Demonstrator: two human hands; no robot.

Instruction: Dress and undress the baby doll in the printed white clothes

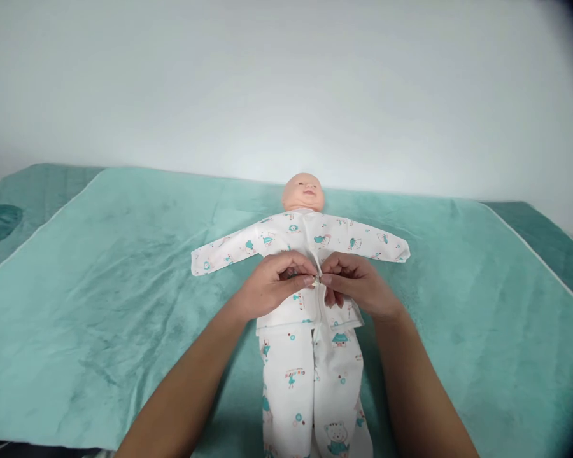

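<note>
A baby doll [304,193] lies on its back, head away from me, dressed in a white printed jacket [286,229] and matching trousers [289,388]. Its sleeves stretch out to both sides. Over the front of the jacket, my left hand [277,284] pinches the edge of the opening between thumb and forefinger. Close beside it, my right hand [356,283] pinches the other edge the same way. The fingertips nearly meet at the middle seam, where a small pale fastener is partly hidden by them.
A green plush blanket [100,305] with wrinkles on the left lies under the doll. Darker green cloth [530,229] shows past its white edging on both sides. Behind stands a plain pale wall [286,83].
</note>
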